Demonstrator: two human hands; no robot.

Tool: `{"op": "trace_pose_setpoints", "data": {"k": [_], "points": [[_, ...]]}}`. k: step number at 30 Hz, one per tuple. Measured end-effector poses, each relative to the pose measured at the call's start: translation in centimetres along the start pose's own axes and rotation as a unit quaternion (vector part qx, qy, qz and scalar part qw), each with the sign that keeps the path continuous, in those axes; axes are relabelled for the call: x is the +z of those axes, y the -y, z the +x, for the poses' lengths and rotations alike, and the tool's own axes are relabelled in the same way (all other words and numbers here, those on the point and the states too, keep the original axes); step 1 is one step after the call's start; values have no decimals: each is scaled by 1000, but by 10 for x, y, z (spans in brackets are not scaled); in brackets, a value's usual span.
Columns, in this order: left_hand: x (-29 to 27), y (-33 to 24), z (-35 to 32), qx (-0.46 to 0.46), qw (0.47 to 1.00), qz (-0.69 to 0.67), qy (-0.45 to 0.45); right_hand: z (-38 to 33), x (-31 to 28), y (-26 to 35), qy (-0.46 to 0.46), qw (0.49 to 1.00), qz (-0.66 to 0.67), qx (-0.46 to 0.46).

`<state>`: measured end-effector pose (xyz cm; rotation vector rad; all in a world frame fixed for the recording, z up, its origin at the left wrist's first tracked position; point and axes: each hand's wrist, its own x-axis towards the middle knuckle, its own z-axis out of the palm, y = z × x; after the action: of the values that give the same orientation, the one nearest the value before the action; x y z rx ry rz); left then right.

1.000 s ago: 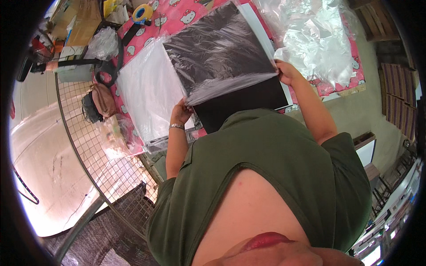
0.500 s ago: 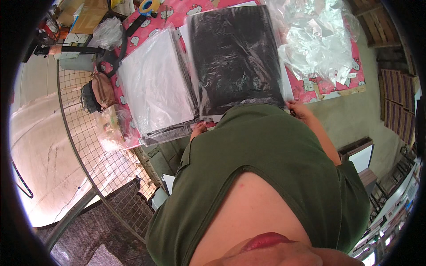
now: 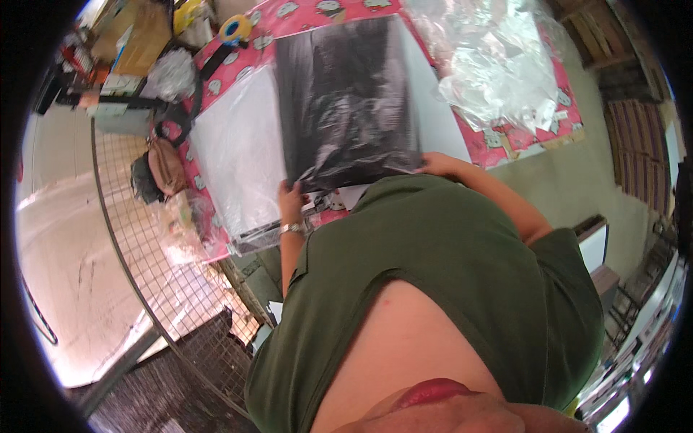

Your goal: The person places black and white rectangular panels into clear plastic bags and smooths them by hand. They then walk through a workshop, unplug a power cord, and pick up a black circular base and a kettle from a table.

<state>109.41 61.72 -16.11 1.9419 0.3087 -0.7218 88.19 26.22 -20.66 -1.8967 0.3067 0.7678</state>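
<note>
Both hands — the left hand (image 3: 291, 198) and right hand (image 3: 432, 164) — grip the lower corners of a black bagged sheet (image 3: 346, 101) at the table's (image 3: 534, 137) near edge.

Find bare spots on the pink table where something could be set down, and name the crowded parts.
The pink table shows bare cloth only between the black bagged item and the crumpled clear plastic, and by the tape roll. The stack of clear-bagged sheets crowds the left.

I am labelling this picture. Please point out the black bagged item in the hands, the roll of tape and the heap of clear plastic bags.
black bagged item (image 3: 346, 101): head view, middle of its glossy front.
roll of tape (image 3: 236, 29): head view, its ring.
heap of clear plastic bags (image 3: 498, 65): head view, middle of the crumpled heap.
</note>
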Motion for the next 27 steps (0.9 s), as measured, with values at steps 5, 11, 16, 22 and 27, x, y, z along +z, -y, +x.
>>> {"op": "trace_pose_setpoints", "data": {"k": [5,11,16,22,27], "points": [[-105,31,9,68,973,-177,-129,33,-1,82,8,999,36,-40],[-221,70,33,42,964,-129,-230,-8,-82,-20,-520,847,100,50],[-273,85,57,-12,940,-200,-278,-100,-145,-71,-708,677,-74,186],[-273,52,91,-76,832,486,-258,-72,-186,-58,-654,704,-180,211],[-69,-22,85,123,807,514,-265,-50,-163,65,-660,735,-51,-150]]}}
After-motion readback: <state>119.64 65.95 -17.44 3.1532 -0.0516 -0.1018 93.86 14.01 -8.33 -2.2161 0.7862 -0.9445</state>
